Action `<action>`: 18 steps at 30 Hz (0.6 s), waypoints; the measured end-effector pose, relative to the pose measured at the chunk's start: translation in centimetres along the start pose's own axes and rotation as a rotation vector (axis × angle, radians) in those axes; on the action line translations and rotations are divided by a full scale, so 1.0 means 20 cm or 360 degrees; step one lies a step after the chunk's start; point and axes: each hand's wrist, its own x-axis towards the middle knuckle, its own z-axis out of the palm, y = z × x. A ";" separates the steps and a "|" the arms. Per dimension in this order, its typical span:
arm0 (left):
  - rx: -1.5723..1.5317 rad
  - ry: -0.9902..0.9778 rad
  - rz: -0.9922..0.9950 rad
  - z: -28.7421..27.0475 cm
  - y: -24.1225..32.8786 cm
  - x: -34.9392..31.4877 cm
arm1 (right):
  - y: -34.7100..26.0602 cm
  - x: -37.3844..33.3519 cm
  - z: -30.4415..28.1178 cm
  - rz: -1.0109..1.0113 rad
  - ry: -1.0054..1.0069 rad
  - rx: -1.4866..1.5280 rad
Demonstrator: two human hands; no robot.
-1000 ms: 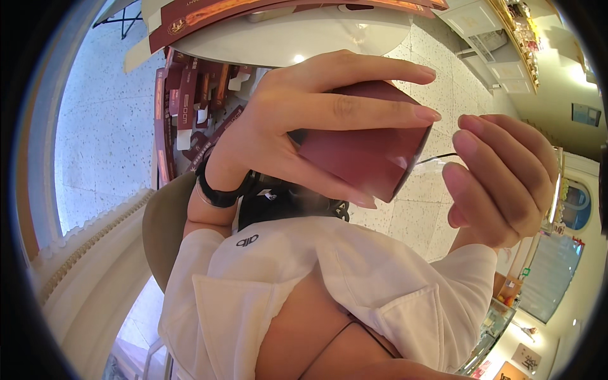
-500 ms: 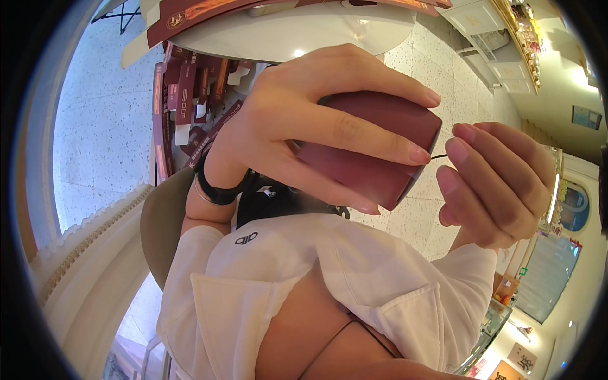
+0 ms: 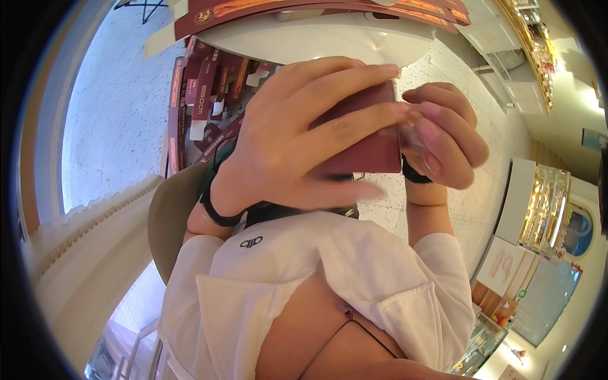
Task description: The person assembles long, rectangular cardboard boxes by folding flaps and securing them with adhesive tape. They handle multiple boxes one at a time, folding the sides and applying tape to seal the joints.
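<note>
A dark red carton is held up in front of my chest, its broad face partly covered by fingers. My left hand wraps over it from the left, two fingers stretched across the face and the thumb blurred below. At the carton's right end are the curled fingers of my right hand, their tips pressed together against the edge. A small pale, shiny bit shows among those fingertips, too blurred to name. Both wrists carry dark bands. The carton's underside is hidden.
Beyond my hands stands a white round table with long dark red cartons on it. More dark red cartons lie piled below its left side. A brown chair back curves by my left elbow. White cabinets line the far right.
My right hand has moved left and now meets the carton's right end, where there was a gap. My left hand and the carton have shifted slightly left, and the carton has turned.
</note>
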 end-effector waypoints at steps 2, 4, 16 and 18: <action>0.0055 0.0127 -0.0149 0.02 0.05 -0.05 | 0.00 0.01 0.04 0.0000 -0.0088 0.0108; 0.0089 0.0185 -0.0218 0.02 0.06 -0.08 | 0.02 -0.03 0.10 0.0055 0.0039 0.0244; 0.0084 -0.0131 -0.0816 -0.03 0.06 -0.13 | 0.07 -0.06 0.23 0.0089 -0.0168 0.0506; 0.0057 -0.0071 -0.0988 -0.03 0.06 -0.13 | 0.06 -0.04 0.26 0.0095 -0.0245 0.0574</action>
